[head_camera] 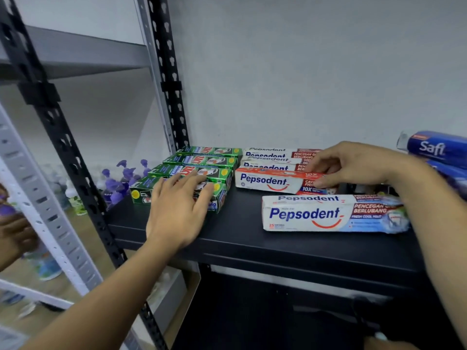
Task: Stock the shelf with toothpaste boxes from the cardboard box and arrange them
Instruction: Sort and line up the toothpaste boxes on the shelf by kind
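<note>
Left hand (177, 208) nearest, forearm reaching up from below. Fingers straight and spread, lying flat on front green box (141, 194); nothing gripped. Likely it presses this box square into row of green boxes (202, 160) behind.

Right hand (353, 165) further in: fingers curled over right end of red-top Pepsodent box (267, 181), thumb on front face, pinching it. Probably to set it tight against rear Pepsodent boxes (273, 154).

Front Pepsodent box (328, 214) lies alone near edge of black shelf (240, 238), not yet lined up. Cardboard box not seen.
</note>
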A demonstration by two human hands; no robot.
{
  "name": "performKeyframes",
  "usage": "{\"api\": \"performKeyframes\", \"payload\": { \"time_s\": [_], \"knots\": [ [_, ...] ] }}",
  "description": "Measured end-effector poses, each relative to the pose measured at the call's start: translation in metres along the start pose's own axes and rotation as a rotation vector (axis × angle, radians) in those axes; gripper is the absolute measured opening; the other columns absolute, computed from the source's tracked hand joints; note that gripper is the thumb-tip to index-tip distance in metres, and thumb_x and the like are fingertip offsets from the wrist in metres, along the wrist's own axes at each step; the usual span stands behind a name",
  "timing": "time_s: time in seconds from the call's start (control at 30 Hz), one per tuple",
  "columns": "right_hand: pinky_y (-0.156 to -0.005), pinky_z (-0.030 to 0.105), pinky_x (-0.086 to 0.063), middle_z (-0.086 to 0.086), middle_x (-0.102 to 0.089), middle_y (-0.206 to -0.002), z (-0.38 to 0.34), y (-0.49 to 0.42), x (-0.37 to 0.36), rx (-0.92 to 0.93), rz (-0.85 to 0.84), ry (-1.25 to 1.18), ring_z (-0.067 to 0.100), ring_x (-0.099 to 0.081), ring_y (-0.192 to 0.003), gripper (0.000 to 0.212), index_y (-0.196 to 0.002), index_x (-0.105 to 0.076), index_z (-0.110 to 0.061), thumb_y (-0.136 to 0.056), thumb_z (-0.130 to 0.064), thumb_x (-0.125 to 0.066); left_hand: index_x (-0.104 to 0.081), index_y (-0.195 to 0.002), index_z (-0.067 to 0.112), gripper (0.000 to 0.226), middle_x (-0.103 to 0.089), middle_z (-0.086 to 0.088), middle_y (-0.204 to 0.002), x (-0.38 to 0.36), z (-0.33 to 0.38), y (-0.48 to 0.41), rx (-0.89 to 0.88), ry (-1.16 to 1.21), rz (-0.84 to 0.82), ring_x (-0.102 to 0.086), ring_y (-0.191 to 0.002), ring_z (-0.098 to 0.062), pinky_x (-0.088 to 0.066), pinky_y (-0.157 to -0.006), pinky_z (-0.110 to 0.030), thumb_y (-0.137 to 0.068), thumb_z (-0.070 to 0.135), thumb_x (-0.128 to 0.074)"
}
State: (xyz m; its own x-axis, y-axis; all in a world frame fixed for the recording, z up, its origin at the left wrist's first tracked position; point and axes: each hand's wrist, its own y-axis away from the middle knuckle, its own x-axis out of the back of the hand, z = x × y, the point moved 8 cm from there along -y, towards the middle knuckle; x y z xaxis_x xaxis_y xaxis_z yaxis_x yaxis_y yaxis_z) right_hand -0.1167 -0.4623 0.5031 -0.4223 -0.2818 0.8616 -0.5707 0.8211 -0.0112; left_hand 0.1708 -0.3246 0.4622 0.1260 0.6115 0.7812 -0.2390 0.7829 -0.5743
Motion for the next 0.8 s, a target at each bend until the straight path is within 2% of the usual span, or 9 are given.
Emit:
{"api": "performKeyframes", "payload": {
  "time_s": [0.13,0.23,0.27,0.33,0.43,0.5,0.57,0.63,0.8],
  "knots": [
    [-0.044,0.006,-0.042,-0.003,-0.075,-0.101,-0.0018,0.0044,-0.0002,0.005,-0.023,-0.113,-0.001,-0.068,-0.065,0.020,-0.109,-0.069,-0.026,-0.090,-0.027,-0.068,-0.057,-0.134,0.032,0.061,-0.049,0.011,-0.147,-0.0001,-0.0003,-0.0002,0.003,0.008,0.003,-0.037,-0.140,-0.016,-0.012,-0.121,-0.044,-0.095,0.061,-0.021],
    [-0.040,0.009,-0.043,-0.002,-0.076,-0.097,-0.0009,0.0076,0.0009,-0.035,-0.006,-0.149,0.003,-0.069,-0.063,0.016,-0.109,-0.069,-0.027,-0.095,-0.029,-0.061,-0.058,-0.133,0.032,0.061,-0.050,0.010,-0.147,0.0002,0.0001,-0.0001,0.002,0.009,0.004,-0.038,-0.139,-0.016,-0.014,-0.121,-0.045,-0.094,0.061,-0.021],
    [-0.042,0.012,-0.046,-0.005,-0.076,-0.097,0.0004,0.0077,0.0007,-0.044,0.004,-0.139,0.003,-0.070,-0.066,0.015,-0.108,-0.069,-0.030,-0.096,-0.031,-0.059,-0.058,-0.133,0.032,0.061,-0.050,0.010,-0.147,0.0000,0.0000,0.0001,0.001,0.009,0.003,-0.038,-0.139,-0.016,-0.014,-0.121,-0.045,-0.095,0.061,-0.021],
    [-0.058,0.023,-0.055,-0.010,-0.075,-0.099,0.0034,0.0053,0.0017,-0.053,0.034,-0.100,0.005,-0.071,-0.077,0.015,-0.104,-0.071,-0.036,-0.097,-0.034,-0.058,-0.058,-0.134,0.032,0.061,-0.049,0.011,-0.147,0.0002,-0.0006,0.0004,0.004,0.009,0.003,-0.038,-0.139,-0.015,-0.015,-0.120,-0.046,-0.095,0.061,-0.021],
    [-0.075,0.027,-0.051,-0.014,-0.076,-0.093,0.0046,0.0030,0.0075,-0.037,0.095,-0.084,0.006,-0.071,-0.087,0.013,-0.100,-0.071,-0.034,-0.091,-0.040,-0.065,-0.058,-0.133,0.032,0.061,-0.049,0.011,-0.147,0.0009,-0.0007,0.0002,0.006,0.013,0.005,-0.038,-0.139,-0.015,-0.015,-0.120,-0.045,-0.095,0.061,-0.021],
    [-0.081,0.027,-0.049,-0.015,-0.075,-0.092,0.0008,0.0034,0.0079,-0.009,0.084,-0.075,0.004,-0.070,-0.090,0.024,-0.099,-0.072,-0.032,-0.081,-0.049,-0.072,-0.058,-0.133,0.032,0.061,-0.050,0.011,-0.146,0.0010,-0.0007,0.0003,0.007,0.013,0.005,-0.038,-0.138,-0.015,-0.015,-0.120,-0.045,-0.095,0.061,-0.020],
    [-0.091,0.031,-0.049,-0.015,-0.075,-0.094,-0.0013,0.0042,0.0034,0.000,0.031,-0.069,0.003,-0.069,-0.090,0.033,-0.101,-0.072,-0.032,-0.073,-0.048,-0.080,-0.057,-0.133,0.032,0.061,-0.050,0.011,-0.146,0.0008,-0.0004,0.0003,0.006,0.013,0.002,-0.038,-0.138,-0.015,-0.015,-0.120,-0.045,-0.095,0.061,-0.021],
    [-0.095,0.035,-0.051,-0.014,-0.075,-0.097,0.0003,0.0043,0.0013,-0.006,0.009,-0.068,0.002,-0.069,-0.088,0.038,-0.102,-0.072,-0.031,-0.068,-0.041,-0.084,-0.057,-0.133,0.032,0.060,-0.050,0.011,-0.146,0.0003,-0.0009,0.0005,0.007,0.013,0.000,-0.038,-0.138,-0.015,-0.015,-0.120,-0.045,-0.095,0.061,-0.021],
    [-0.098,0.038,-0.052,-0.016,-0.074,-0.099,0.0015,0.0043,0.0037,0.013,0.003,-0.076,0.003,-0.070,-0.091,0.035,-0.105,-0.072,-0.031,-0.072,-0.030,-0.084,-0.056,-0.135,0.033,0.061,-0.048,0.012,-0.148,-0.0006,-0.0016,0.0008,0.014,0.009,-0.003,-0.036,-0.140,-0.015,-0.013,-0.121,-0.045,-0.094,0.062,-0.020]
  ]
}}
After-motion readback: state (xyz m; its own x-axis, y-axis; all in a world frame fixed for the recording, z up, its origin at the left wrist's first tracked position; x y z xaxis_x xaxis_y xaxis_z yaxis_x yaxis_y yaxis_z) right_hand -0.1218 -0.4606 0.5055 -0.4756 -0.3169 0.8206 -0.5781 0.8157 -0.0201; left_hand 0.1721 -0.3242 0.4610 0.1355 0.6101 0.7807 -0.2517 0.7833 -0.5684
